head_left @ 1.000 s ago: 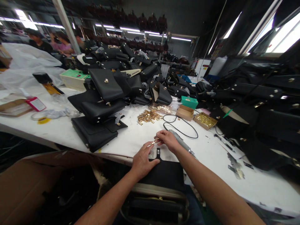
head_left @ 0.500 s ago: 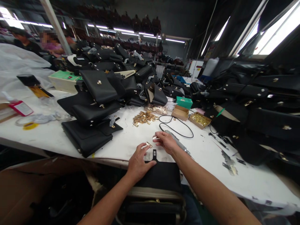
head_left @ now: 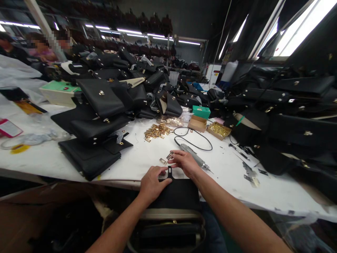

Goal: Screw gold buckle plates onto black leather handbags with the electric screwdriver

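Observation:
A black bag (head_left: 181,196) rests in front of me at the table's edge, its body gaping below the flap. At the flap's tip is a narrow tab (head_left: 170,171) with a rectangular slot. My left hand (head_left: 154,184) grips the flap beside this tab, thumb on top and index finger at the tab's side. Between the fingertips of my right hand (head_left: 184,162) is a small rectangular metal frame (head_left: 170,155), held just above the tab. A second metal frame (head_left: 163,161) lies flat on the table, left of the right fingertips.
A grey electric screwdriver (head_left: 195,157) with a looped black cord lies right of my hand. Beyond are piled gold fittings (head_left: 158,131) and a cardboard box of small gold parts (head_left: 219,130). Black bags (head_left: 98,100) are stacked left, more at right. People sit far left.
My left hand has let go of one metal frame, now on the table, and moved to the tab. The right hand has brought its frame closer to the tab. The view has shifted slightly right.

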Available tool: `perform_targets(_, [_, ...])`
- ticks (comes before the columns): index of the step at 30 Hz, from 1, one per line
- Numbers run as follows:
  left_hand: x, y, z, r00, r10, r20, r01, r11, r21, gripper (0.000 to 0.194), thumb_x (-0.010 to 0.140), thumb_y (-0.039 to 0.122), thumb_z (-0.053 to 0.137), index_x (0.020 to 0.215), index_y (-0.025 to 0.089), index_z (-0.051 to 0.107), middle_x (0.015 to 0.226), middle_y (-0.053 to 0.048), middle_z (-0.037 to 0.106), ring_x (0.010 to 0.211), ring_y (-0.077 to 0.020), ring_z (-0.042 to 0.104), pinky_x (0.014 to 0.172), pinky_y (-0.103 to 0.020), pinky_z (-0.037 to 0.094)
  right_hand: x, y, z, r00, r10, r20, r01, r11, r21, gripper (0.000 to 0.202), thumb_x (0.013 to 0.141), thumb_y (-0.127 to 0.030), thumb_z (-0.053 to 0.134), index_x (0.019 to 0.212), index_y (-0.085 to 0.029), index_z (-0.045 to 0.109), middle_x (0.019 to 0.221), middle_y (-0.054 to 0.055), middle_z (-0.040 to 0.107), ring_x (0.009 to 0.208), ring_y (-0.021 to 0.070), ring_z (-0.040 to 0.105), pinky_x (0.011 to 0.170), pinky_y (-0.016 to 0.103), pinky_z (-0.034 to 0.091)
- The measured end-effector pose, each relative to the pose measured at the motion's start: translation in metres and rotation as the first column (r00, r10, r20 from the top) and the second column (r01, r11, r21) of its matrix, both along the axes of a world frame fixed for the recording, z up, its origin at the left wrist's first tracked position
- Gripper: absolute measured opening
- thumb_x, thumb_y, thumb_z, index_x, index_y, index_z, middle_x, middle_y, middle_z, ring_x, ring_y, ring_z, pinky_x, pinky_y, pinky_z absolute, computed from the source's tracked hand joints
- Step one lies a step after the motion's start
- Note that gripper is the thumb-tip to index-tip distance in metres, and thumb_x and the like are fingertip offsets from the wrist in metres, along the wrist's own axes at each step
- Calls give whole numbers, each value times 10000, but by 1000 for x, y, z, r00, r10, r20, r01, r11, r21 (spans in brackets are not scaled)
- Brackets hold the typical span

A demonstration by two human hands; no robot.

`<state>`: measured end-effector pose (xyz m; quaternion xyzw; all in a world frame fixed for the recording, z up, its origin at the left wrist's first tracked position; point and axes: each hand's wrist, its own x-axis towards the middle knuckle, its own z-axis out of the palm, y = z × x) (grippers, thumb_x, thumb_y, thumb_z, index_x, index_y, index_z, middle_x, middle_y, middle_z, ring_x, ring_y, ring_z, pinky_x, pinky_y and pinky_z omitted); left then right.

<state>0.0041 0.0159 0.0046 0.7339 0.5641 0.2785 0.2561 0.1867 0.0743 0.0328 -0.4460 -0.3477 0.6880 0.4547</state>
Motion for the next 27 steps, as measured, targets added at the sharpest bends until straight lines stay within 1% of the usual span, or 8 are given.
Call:
perform_targets(4, [1, 0, 2, 1000, 27, 17, -25, 998, -64, 413, 774, 291, 770, 1181, 297, 700, 993, 0, 716, 988, -218, 638, 885, -348, 478, 1, -5, -2, 1000, -1, 9, 1, 1000, 21, 322, 727, -271, 781, 1012, -137, 713, 934, 88, 748, 741, 191, 737, 545, 236, 559])
perform_targets(8, [1, 2, 4, 999, 43, 19, -40, 989, -140, 505, 773, 316, 764, 1268, 291, 668, 1022, -6, 727, 1025, -228, 648, 919, -354, 471, 2, -8, -7, 996, -72, 57, 68, 995, 68, 433, 698, -301, 785, 1099, -166, 694, 827, 38, 725, 692, 184, 719, 522, 240, 534])
perform_targets(10, [1, 3, 5, 999, 38, 20, -35, 985, -167, 505, 771, 339, 758, 1267, 293, 672, 1033, -7, 731, 1035, -233, 649, 915, -351, 467, 3, -10, -10, 992, -98, 75, 91, 992, 88, 430, 690, -323, 788, 1082, -171, 701, 784, 24, 710, 669, 181, 706, 512, 241, 516])
perform_targets(14, [0, 7, 10, 1000, 0, 19, 5, 973, -232, 477, 774, 375, 734, 1243, 299, 686, 992, 14, 754, 990, -229, 664, 855, -331, 459, 7, -15, -14, 997, -13, 74, 8, 998, 62, 354, 664, -337, 813, 961, -163, 731, 864, 45, 718, 721, 176, 701, 558, 248, 513])
perform_targets(18, [4, 11, 18, 998, -58, 13, 59, 940, -336, 399, 813, 413, 669, 1195, 306, 706, 858, 48, 763, 757, -189, 676, 668, -293, 425, 15, -19, -13, 991, 78, 110, -89, 991, 102, 477, 597, -267, 876, 1044, -186, 730, 951, 38, 727, 808, 162, 684, 687, 270, 539])
perform_targets(23, [11, 11, 23, 999, -23, -31, 12, 943, -332, 314, 842, 486, 625, 1072, 312, 749, 805, 35, 748, 714, -197, 664, 609, -289, 367, 22, -21, -10, 932, 56, 359, -118, 981, 154, 342, 765, -453, 764, 935, -158, 726, 746, 27, 697, 672, 159, 656, 593, 271, 488])
perform_targets(25, [13, 11, 25, 999, -20, -47, 5, 954, -299, 275, 852, 464, 614, 1044, 328, 756, 833, 33, 752, 754, -201, 667, 634, -289, 370, 24, -22, -10, 918, 61, 391, -132, 979, 157, 360, 768, -463, 763, 949, -154, 722, 741, 25, 692, 663, 157, 644, 605, 279, 492])
perform_targets(27, [16, 11, 26, 998, -20, -52, 6, 968, -253, 247, 857, 427, 611, 1032, 335, 759, 915, 29, 765, 823, -204, 675, 677, -286, 388, 26, -22, -12, 935, 98, 340, -159, 975, 158, 432, 712, -413, 821, 1044, -158, 715, 839, 34, 710, 726, 158, 647, 672, 292, 512])
